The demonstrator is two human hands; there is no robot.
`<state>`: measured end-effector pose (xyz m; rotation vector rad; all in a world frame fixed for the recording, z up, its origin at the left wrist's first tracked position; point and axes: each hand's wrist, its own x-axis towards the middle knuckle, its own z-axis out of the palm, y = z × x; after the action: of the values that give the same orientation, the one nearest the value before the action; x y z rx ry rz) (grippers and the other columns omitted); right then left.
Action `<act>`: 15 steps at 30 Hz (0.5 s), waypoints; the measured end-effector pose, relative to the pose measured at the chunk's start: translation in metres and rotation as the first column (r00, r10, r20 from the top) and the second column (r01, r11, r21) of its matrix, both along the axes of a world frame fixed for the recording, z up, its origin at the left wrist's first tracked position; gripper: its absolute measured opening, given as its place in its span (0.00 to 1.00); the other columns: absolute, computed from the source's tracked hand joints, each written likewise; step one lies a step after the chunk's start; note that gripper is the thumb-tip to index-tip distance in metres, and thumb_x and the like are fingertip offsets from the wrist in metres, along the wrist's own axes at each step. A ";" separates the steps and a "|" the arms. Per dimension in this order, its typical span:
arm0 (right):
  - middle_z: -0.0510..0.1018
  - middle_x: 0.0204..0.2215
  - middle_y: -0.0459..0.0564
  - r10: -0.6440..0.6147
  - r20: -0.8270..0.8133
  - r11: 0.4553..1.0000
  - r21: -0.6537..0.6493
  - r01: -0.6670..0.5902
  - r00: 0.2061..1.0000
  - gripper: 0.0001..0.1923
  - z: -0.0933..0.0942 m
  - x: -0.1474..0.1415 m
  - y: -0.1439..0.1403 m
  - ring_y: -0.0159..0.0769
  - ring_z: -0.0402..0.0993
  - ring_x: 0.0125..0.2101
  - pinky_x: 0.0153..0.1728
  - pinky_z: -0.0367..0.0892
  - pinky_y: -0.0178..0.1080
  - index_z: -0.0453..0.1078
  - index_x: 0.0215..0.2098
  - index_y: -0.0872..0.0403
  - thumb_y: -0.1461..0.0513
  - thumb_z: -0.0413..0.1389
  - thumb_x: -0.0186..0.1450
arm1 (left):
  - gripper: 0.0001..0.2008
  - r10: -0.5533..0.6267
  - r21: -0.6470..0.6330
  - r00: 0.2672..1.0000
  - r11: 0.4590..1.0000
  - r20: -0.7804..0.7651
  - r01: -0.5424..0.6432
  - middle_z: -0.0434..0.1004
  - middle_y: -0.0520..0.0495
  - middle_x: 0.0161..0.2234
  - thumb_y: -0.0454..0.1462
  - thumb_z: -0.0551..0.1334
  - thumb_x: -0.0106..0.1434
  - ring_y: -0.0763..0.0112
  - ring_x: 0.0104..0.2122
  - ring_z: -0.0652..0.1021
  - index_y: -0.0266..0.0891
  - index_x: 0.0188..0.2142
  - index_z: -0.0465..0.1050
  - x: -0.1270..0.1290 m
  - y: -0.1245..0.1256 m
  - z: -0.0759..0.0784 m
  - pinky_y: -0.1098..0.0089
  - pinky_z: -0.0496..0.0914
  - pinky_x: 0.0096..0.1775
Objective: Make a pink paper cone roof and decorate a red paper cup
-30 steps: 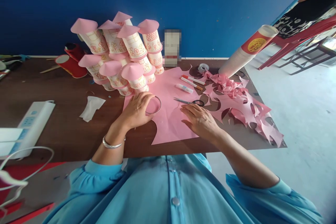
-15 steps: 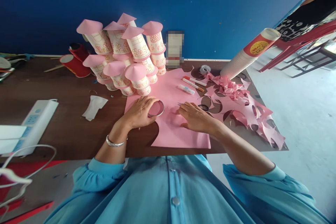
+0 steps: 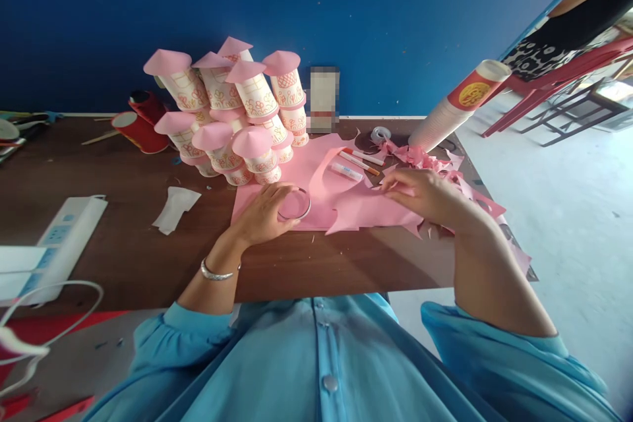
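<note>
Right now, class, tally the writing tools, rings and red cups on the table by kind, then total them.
Markers: 2
Glue stick: 1
Metal ring under the left hand: 1
Tape roll: 1
Red cups: 2
Total: 7

Ring (image 3: 295,203) on paper sheet (image 3: 346,201), cup stack (image 3: 232,119) behind, paper scraps (image 3: 445,168) to the right.
</note>
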<state>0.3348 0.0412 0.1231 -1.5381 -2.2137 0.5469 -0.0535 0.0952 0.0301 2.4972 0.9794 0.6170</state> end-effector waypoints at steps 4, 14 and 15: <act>0.88 0.42 0.50 -0.117 -0.227 0.985 0.100 0.143 0.967 0.13 0.014 0.012 -0.002 0.44 0.84 0.40 0.42 0.79 0.45 0.82 0.43 0.46 0.48 0.64 0.70 | 0.34 -0.117 -0.031 0.993 0.993 -0.014 0.116 0.76 0.35 0.67 0.38 0.75 0.64 0.45 0.68 0.75 0.45 0.68 0.69 0.007 -0.004 0.000 0.41 0.69 0.71; 0.90 0.44 0.52 0.204 -0.313 0.974 -0.031 -0.225 0.928 0.12 -0.007 -0.052 0.014 0.43 0.87 0.42 0.48 0.81 0.44 0.85 0.46 0.48 0.53 0.61 0.73 | 0.48 -0.172 -0.500 0.914 0.792 0.367 0.350 0.85 0.35 0.49 0.75 0.68 0.54 0.43 0.56 0.83 0.44 0.59 0.79 0.010 -0.015 0.022 0.45 0.82 0.55; 0.90 0.45 0.52 0.224 -0.301 0.969 -0.027 -0.244 0.927 0.12 -0.007 -0.056 0.016 0.43 0.87 0.43 0.50 0.81 0.44 0.85 0.47 0.48 0.54 0.61 0.74 | 0.49 -0.146 -0.555 0.895 0.739 0.421 0.381 0.86 0.34 0.48 0.76 0.66 0.54 0.43 0.55 0.84 0.44 0.60 0.80 0.011 -0.017 0.024 0.46 0.83 0.53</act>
<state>0.2792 0.0568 0.1158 -1.1358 -2.1707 0.8685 -0.0429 0.0787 0.0546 1.7918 0.5407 0.5089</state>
